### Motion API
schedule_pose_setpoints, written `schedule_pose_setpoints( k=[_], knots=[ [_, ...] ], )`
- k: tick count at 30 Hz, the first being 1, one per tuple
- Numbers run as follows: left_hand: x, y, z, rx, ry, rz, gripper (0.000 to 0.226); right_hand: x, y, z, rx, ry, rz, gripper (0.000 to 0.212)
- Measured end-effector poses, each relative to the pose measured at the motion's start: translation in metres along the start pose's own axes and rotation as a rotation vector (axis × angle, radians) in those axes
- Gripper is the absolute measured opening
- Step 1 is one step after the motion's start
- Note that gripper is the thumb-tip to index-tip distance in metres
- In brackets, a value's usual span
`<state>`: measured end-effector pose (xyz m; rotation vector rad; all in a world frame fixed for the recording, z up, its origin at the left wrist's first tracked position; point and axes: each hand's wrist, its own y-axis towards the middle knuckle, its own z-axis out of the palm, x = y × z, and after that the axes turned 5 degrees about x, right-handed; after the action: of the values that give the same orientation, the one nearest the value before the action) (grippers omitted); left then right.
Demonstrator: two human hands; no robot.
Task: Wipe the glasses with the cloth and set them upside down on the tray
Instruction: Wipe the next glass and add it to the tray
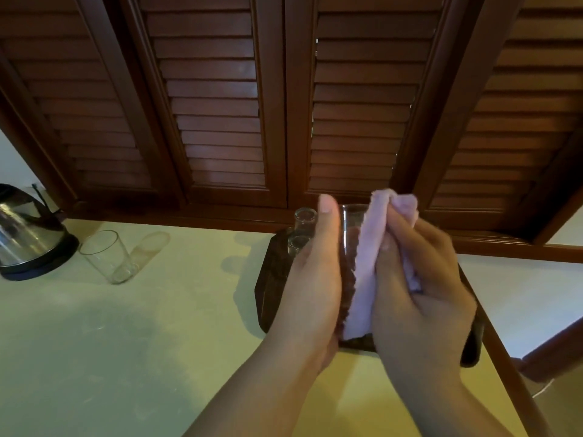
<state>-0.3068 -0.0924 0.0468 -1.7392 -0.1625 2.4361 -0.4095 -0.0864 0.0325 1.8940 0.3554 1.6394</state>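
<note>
Head camera shows a clear glass (351, 228) held up in the air above the tray (268, 279), between the two hands. The left hand (312, 279) holds the glass from its left side, with the thumb straight up beside the rim and the fingers curled around the far side, mostly hidden. The right hand (419, 288) grips a pink cloth (367, 266), its fingers curled around the bunched top part, and presses the cloth against the right side of the glass. The cloth hangs down in a long strip between both hands and covers a big part of the glass, so only the upper left part is seen.

The tray is dark brown and lies on the bench (126, 342), directly under the hands. At its far left corner two small glasses (303, 230) stand close together; they are partly hidden by the left hand and I cannot tell if they are upside down.

Well apart on the left of the bench, another glass (105, 255) stands upright, tilted in the picture by the wide lens. Near it, at the left edge, stands a metal kettle (25, 228) on a black base. Behind the bench there are dark wooden shutters (284, 105).
</note>
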Motion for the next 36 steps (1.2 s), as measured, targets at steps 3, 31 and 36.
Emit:
schedule_pose_setpoints(
  k=[3,31,36],
  knots=[
    [-0.007,0.000,0.003,0.006,-0.012,0.037,0.084,0.007,0.003,0.000,0.049,0.028,0.027,0.033],
    [0.008,0.009,0.007,-0.132,-0.060,0.016,0.097,0.000,0.006,-0.002,0.011,-0.032,0.045,0.033],
    [0.000,0.014,-0.001,-0.319,-0.083,0.002,0.085,-0.010,-0.046,0.004,0.001,-0.017,0.120,0.036]
  ],
)
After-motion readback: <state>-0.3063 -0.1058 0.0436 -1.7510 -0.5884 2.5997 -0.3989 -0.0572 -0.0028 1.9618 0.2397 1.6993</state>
